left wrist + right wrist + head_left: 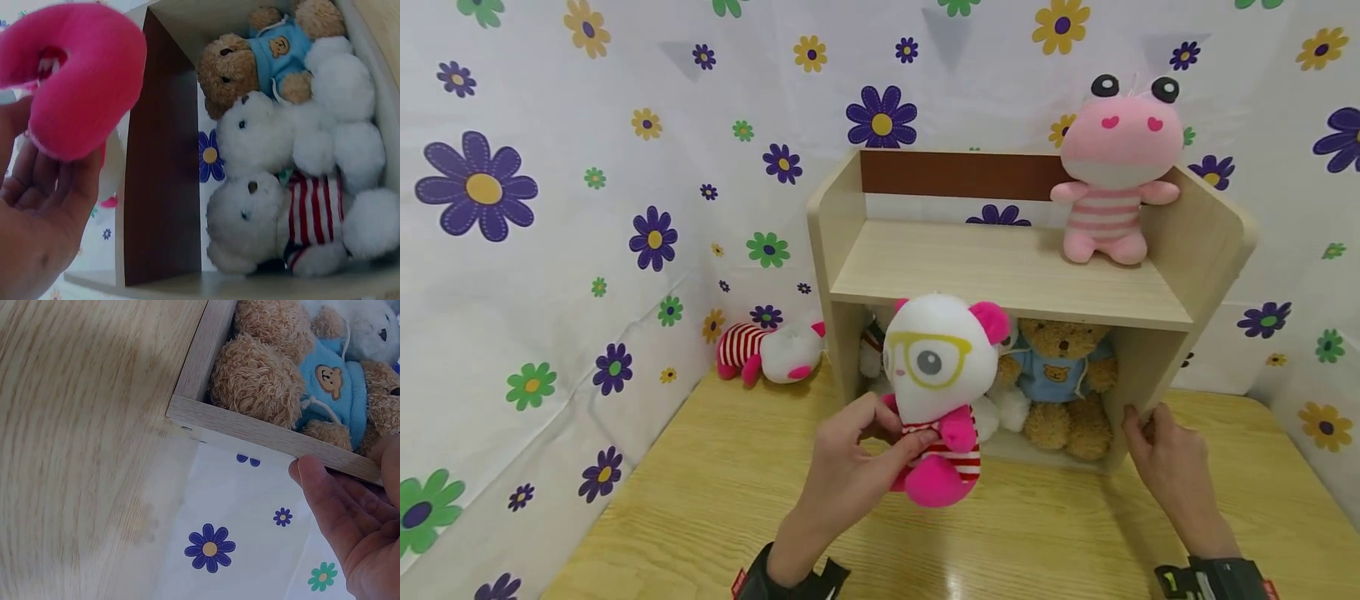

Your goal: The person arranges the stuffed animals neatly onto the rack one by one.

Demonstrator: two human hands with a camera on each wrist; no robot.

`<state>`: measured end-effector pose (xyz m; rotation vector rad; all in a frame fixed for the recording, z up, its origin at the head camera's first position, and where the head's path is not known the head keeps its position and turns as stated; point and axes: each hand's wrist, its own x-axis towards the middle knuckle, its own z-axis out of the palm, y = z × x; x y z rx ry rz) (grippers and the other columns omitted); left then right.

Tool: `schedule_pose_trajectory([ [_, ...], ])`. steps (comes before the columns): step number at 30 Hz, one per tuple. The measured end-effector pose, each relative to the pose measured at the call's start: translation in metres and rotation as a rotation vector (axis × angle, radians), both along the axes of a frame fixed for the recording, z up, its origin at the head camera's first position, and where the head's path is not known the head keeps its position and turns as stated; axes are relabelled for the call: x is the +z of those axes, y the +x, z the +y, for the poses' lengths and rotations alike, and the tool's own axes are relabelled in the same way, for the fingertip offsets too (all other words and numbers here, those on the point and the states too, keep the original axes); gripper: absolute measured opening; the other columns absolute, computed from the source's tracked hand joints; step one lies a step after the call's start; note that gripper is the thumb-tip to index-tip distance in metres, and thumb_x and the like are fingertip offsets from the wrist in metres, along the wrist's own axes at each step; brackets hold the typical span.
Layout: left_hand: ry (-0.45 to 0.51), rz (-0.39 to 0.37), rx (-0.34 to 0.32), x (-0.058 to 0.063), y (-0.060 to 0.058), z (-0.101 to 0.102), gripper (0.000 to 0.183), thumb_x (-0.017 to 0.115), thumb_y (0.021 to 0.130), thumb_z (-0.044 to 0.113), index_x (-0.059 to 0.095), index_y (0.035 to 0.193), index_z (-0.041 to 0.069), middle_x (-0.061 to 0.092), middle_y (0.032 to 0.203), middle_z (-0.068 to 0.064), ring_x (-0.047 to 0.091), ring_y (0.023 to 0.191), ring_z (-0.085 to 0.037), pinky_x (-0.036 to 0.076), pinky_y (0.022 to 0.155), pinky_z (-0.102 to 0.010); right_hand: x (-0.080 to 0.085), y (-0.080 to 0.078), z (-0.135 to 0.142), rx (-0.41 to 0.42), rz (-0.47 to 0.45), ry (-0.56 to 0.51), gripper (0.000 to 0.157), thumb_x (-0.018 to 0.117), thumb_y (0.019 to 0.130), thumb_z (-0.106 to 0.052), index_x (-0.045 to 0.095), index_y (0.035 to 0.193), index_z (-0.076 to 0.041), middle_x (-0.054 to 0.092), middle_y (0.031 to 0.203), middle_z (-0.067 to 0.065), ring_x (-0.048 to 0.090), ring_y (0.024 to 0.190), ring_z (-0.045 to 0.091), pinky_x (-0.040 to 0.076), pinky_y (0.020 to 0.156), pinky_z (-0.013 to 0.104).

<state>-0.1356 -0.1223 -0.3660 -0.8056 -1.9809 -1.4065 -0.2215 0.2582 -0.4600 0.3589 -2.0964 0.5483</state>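
My left hand (857, 462) holds a plush panda (936, 367) by its body, thumb across the red-and-white striped front. The panda has a white head, pink ears and yellow glasses, and it is upright before the lower level of a wooden shelf (1015, 258). In the left wrist view its pink underside (94, 81) rises above my curled fingers. With thumb and fingers my right hand (1176, 471) grips the front edge of the shelf's right side panel (250, 428). Just inside that panel sits a brown teddy bear (1063, 375) in a blue hoodie.
Two white plush bears (275, 137) sit beside the brown one on the lower level. A pink plush frog (1120, 175) sits on the top board's right end. Another striped plush (771, 352) lies on the wooden table (700, 500) left of the shelf. Flowered cloth (587, 250) hangs behind.
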Motion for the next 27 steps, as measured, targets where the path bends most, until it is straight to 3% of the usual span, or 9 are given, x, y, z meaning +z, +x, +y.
schedule_pose_trajectory([
  [5,0.073,0.09,0.04,0.011,-0.018,0.018,0.028,0.085,0.082,0.006,0.057,0.081,0.009,0.066,0.08,-0.004,0.067,0.073,-0.01,0.057,0.064,-0.024,-0.001,0.0,0.0,-0.003,-0.002,-0.009,0.015,0.071,0.082,0.002,0.058,0.075,0.002,0.059,0.053,0.01,0.042,0.039,0.002,0.03,0.036,0.021],
  [11,0.144,0.186,0.113,0.035,-0.035,0.039,0.024,0.083,0.085,0.01,0.059,0.083,0.006,0.062,0.081,-0.005,0.062,0.071,-0.011,0.054,0.061,-0.025,-0.002,-0.002,0.002,0.001,0.02,0.003,0.018,0.072,0.08,0.003,0.056,0.073,0.002,0.055,0.051,0.008,0.033,0.045,-0.011,0.028,0.036,0.018],
  [18,0.178,0.278,0.097,0.064,-0.051,0.058,0.025,0.081,0.086,0.007,0.057,0.083,0.003,0.06,0.082,-0.009,0.065,0.071,-0.015,0.052,0.061,-0.027,-0.003,-0.002,0.001,0.011,0.029,0.012,0.017,0.072,0.08,0.004,0.056,0.073,0.003,0.057,0.052,0.01,0.04,0.04,-0.002,0.029,0.036,0.018],
  [24,0.148,0.362,0.236,0.084,-0.077,0.069,0.028,0.081,0.088,0.015,0.057,0.082,0.003,0.058,0.081,-0.01,0.06,0.072,-0.017,0.05,0.062,-0.033,-0.005,-0.002,0.001,0.005,0.008,0.005,0.018,0.072,0.081,0.003,0.056,0.072,0.002,0.057,0.051,0.009,0.036,0.044,-0.011,0.029,0.036,0.018],
  [27,0.127,0.386,0.298,0.093,-0.093,0.073,0.029,0.08,0.089,0.016,0.057,0.081,0.002,0.057,0.081,-0.011,0.059,0.072,-0.018,0.049,0.062,-0.028,-0.005,-0.003,0.001,0.002,0.0,-0.002,0.019,0.072,0.081,0.003,0.056,0.072,0.002,0.055,0.051,0.007,0.031,0.047,-0.016,0.028,0.036,0.017],
])
